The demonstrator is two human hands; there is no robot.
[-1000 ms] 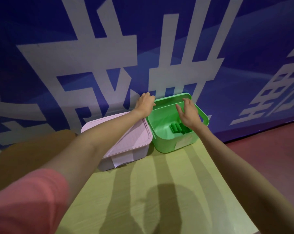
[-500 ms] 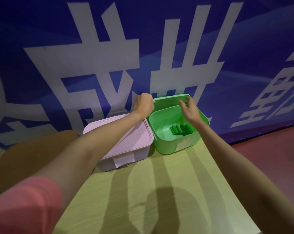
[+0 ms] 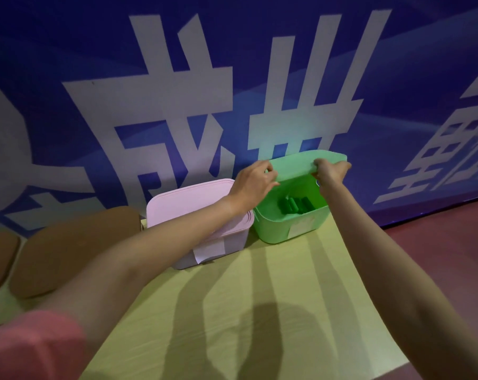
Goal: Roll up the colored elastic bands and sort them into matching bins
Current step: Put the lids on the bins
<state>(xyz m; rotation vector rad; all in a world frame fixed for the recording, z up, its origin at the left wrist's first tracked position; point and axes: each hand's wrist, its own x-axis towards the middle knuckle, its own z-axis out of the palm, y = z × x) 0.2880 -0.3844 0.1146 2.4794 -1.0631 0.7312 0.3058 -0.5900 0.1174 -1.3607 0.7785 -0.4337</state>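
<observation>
A green bin (image 3: 276,229) stands at the far end of the table against the wall, with several rolled green bands (image 3: 294,205) lying inside. Above it hangs the green lid (image 3: 295,164), raised and tilted over the bin's back half. My left hand (image 3: 252,183) pinches the lid's left front corner. My right hand (image 3: 332,168) grips its front edge on the right. To the left stands a pink bin (image 3: 183,259) with its pink lid (image 3: 185,207) closed; my left forearm crosses over it.
The yellow-green table (image 3: 232,311) stretches toward me and carries the shadows of my arms. Brown seat cushions (image 3: 67,250) lie to the left. A blue wall (image 3: 232,78) with large white characters rises right behind the bins. Red floor (image 3: 451,242) lies to the right.
Both hands have taken hold of the green lid, which leaned behind the bin, and lifted it up and forward over the bin. The view has shifted slightly.
</observation>
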